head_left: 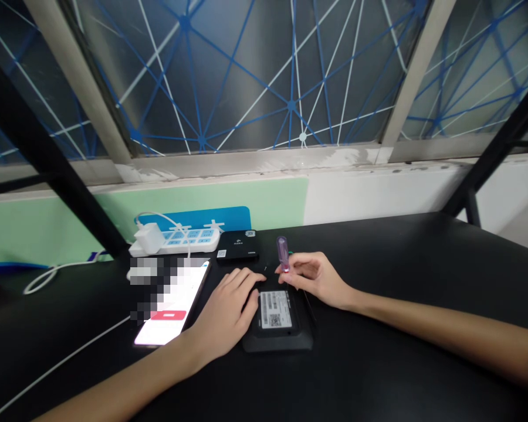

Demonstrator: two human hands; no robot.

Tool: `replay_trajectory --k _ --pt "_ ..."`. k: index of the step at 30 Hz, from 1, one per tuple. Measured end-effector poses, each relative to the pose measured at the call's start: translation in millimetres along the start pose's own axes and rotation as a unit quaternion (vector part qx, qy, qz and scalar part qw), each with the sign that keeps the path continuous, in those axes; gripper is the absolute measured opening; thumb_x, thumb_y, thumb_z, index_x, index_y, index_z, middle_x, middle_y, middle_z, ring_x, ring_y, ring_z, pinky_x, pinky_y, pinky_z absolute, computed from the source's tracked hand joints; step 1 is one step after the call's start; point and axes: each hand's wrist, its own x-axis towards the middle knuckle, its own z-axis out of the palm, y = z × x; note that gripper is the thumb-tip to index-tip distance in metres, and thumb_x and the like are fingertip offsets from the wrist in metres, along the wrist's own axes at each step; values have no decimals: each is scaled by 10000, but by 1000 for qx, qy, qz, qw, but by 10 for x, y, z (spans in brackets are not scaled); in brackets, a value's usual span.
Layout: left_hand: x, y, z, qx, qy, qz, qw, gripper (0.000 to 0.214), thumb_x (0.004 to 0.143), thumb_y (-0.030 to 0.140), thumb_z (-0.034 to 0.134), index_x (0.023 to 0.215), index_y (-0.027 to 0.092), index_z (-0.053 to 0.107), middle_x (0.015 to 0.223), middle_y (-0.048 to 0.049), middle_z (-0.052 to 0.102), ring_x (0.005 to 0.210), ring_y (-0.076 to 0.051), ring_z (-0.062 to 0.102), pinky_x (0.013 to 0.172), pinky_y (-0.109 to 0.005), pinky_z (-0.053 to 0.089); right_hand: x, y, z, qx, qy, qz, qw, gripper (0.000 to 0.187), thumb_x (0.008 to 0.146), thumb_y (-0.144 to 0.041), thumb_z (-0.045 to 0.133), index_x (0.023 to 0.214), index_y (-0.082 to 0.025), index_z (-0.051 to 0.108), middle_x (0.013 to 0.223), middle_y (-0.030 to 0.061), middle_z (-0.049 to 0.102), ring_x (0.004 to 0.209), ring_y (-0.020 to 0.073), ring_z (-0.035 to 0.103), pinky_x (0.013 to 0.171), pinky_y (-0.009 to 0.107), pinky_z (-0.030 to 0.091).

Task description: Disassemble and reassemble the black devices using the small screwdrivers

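Observation:
A black electronic device with a white printed label facing up lies on the table in front of me. My left hand rests along its left side, fingers stretched out and the fingertips on its upper part. Between thumb and fingertips, my right hand grips a screwdriver by the lower end of its clear purple handle. The screwdriver stands nearly upright over the device's far part. Its tip is too dark to make out.
A lit phone lies left of my left hand. Behind it are a white power strip with a charger plugged in, and a flat black box. White cables cross the black table's left side. A wall and window stand behind.

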Motion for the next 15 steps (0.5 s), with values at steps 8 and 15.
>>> replay_trajectory --k 8,15 --pt "-5 -17 17 4 13 7 1000 325 998 181 370 1276 248 525 1109 -42 590 1050 -221 536 941 -401 438 -12 -3 -45 12 0 -18 1000 199 838 -292 724 975 -148 709 795 55 695 676 121 617 566 222 476" --pt "-12 -11 6 4 8 6 1000 311 998 179 366 1260 243 522 1104 -44 590 1039 -224 536 938 -414 437 -38 -43 -37 25 20 -34 999 189 872 -302 684 974 -143 694 774 62 688 644 124 590 553 238 479"
